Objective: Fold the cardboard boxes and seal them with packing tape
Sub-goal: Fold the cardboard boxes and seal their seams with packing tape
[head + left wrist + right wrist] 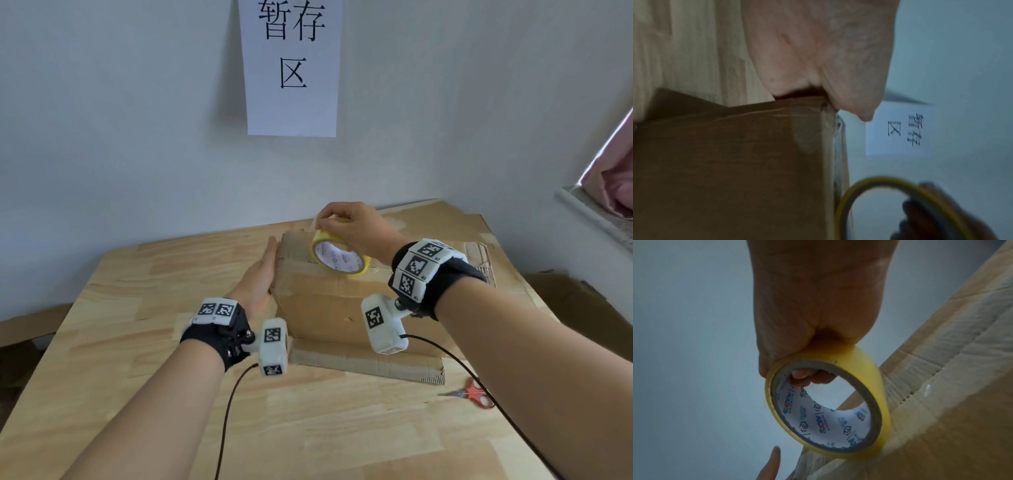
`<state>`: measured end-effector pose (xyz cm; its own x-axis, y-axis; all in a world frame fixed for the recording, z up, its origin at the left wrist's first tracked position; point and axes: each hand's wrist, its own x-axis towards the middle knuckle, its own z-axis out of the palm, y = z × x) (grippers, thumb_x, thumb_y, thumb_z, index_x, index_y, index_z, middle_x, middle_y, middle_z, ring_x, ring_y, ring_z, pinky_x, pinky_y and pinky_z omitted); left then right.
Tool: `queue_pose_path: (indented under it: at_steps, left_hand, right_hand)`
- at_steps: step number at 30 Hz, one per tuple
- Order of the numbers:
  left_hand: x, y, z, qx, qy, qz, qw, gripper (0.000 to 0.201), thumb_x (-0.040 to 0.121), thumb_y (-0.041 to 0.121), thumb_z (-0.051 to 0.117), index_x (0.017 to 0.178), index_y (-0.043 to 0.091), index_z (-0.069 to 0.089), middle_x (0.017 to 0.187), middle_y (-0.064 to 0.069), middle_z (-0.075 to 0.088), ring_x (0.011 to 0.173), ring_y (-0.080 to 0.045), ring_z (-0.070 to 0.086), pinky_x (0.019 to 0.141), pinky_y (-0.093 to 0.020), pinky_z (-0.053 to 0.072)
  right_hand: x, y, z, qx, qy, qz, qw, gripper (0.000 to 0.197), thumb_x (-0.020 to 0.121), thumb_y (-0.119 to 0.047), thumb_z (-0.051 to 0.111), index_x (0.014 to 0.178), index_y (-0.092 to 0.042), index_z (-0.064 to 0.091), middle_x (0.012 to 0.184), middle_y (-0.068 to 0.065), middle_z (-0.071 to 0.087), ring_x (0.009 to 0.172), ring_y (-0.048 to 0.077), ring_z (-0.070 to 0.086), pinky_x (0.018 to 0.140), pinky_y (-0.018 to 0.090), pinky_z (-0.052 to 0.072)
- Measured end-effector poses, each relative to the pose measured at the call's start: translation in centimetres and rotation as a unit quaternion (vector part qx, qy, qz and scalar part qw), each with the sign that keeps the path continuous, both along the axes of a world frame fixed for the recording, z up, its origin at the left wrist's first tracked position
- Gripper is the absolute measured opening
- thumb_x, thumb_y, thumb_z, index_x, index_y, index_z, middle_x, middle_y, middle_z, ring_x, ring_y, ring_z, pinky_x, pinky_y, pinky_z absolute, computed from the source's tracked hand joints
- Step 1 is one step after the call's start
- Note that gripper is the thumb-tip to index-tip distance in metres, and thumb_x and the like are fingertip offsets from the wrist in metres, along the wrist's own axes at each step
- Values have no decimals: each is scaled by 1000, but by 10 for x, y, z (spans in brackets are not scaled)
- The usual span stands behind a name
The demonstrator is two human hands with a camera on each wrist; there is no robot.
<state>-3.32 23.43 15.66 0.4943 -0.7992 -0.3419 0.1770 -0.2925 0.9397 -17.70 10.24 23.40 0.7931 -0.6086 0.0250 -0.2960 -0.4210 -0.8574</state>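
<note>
While the right hand grips the tape roll by its stiff rim, the flat, released left hand steadies the apparently light, crushable box.

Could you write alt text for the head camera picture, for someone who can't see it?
A person's right hand holds a yellow roll of packing tape on top of a brown cardboard box, while the flat left hand presses its side. Red-handled scissors lie on the light wooden table.
</note>
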Motion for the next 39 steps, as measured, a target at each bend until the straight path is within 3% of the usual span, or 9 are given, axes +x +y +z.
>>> queue_pose_path:
  at_steps: [2,6,14,22,26,30,33,36,39]
  left_hand:
    - [-10,1,0,4,-72,-40,997,55,93,62,36,139,33,43,125,8,62,108,-9,62,86,-34,54]
    - [-11,-4,-1,-2,-111,-5,994,47,100,45,37,144,29,35,129,1,58,110,-17,60,88,-43,54]
    - [-9,-9,0,12,-134,-2,991,45,102,42,28,144,27,35,128,-2,55,109,-21,59,78,-39,56]
    - [-4,-10,-6,-4,-139,-4,990,45,101,44,30,143,28,38,136,1,53,122,-15,52,105,-41,42]
    - [-3,-7,-6,-5,-107,-10,994,45,102,42,32,146,30,33,134,6,52,116,-9,54,93,-26,47]
    - [2,-4,-1,39,-147,-51,987,47,101,45,33,146,31,30,132,2,53,117,-16,54,101,-36,45]
    - [12,-3,8,31,-181,-57,981,36,101,36,38,133,23,49,122,0,61,111,-16,59,95,-34,48]
    - [25,1,28,-9,-225,49,973,24,100,28,41,100,20,64,107,0,67,100,-16,62,90,-31,48]
    - [24,9,53,-47,-123,24,991,32,100,33,44,90,11,66,90,-4,68,83,-14,64,79,-26,51]
  right_hand:
    - [0,0,-1,0,-1,-3,1000,12,89,-26,58,83,-24,69,60,-10,54,44,7,39,47,19,35]
    - [-1,3,-1,-10,0,-6,1000,13,89,-27,58,82,-25,68,46,-19,50,42,5,40,47,18,35]
    - [-2,3,5,-20,5,3,1000,13,89,-27,57,83,-25,69,58,-15,55,42,2,40,47,18,37]
    - [20,16,21,-95,100,79,987,13,88,-28,58,80,-28,68,58,-13,53,44,-1,44,47,10,35]
    - [28,17,15,-80,102,52,990,13,85,-27,59,77,-28,68,51,-13,49,37,-2,42,48,16,36]
    - [32,18,15,-73,115,49,989,13,84,-26,58,76,-28,68,41,-18,48,36,-3,43,45,15,37]
    - [34,20,14,-79,120,45,989,15,82,-25,59,72,-29,68,43,-18,50,39,-1,46,42,13,35]
    - [35,23,11,-83,119,36,989,15,81,-25,59,70,-28,68,53,-13,53,45,6,46,45,18,37]
    - [35,26,11,-95,119,31,988,14,82,-25,58,73,-28,69,59,-11,57,47,6,48,48,19,38]
